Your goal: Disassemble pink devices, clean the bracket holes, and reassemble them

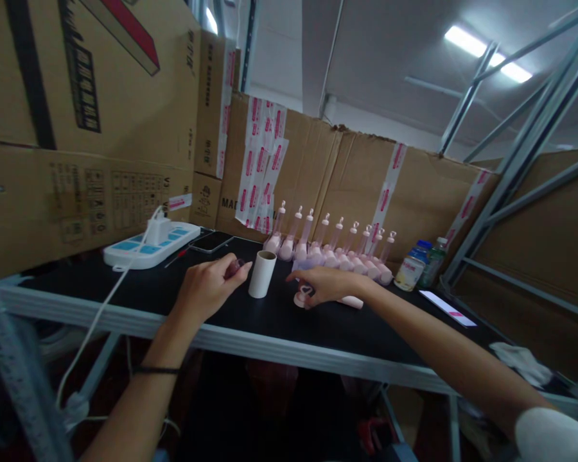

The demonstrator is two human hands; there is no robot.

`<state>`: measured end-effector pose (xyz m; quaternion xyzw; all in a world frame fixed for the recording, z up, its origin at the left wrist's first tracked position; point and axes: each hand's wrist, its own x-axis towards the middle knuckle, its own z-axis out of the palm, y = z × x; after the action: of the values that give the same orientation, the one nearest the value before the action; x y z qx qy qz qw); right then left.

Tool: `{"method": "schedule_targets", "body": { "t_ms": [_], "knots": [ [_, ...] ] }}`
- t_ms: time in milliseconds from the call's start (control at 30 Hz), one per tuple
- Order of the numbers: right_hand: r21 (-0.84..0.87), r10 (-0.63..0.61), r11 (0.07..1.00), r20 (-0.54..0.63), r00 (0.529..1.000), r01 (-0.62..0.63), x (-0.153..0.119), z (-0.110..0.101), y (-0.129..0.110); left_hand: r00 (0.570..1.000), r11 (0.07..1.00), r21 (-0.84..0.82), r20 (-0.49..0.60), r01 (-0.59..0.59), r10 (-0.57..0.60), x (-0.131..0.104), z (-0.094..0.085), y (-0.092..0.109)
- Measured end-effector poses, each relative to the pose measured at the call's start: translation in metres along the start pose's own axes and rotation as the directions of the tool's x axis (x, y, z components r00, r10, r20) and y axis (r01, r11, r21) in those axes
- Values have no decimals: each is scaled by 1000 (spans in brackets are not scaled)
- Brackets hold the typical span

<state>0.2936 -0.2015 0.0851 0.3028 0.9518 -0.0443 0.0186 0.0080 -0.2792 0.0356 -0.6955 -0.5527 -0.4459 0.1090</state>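
My left hand (212, 285) is closed round a small dark reddish object (234, 267), left of an upright white tube (262, 274) with an open top. To the right of the tube, my right hand (320, 284) has its fingers curled down at a small pale pink ring-like piece (302, 296) on the black tabletop. A pale pink cylinder (351, 301) lies partly behind my right wrist. Several pink devices with clear upper tubes and looped tips (330, 253) stand in a row behind my right hand.
A white power strip (151, 245) and a dark phone (212, 241) lie at the left. Blue-capped bottle (413, 265), green bottle (434, 262) and bright-screened phone (447, 308) are at the right. Cardboard (308, 154) walls the back; a white cloth (521, 363) lies front right.
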Motion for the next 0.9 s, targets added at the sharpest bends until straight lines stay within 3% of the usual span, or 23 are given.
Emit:
{"method": "schedule_targets", "body": {
  "t_ms": [400,667,900],
  "knots": [
    [-3,-18,1000,22,1000,18,17,-1,-3,1000,1000,-14,-9,-14,14,0,2,-1],
    [-79,-62,995,47,997,66,70,-6,5,1000,1000,-28,6,-1,2,1,2,-2],
    [-143,24,990,148,989,-2,121,-13,13,1000,1000,-16,-1,4,-4,2,2,0]
  ]
}}
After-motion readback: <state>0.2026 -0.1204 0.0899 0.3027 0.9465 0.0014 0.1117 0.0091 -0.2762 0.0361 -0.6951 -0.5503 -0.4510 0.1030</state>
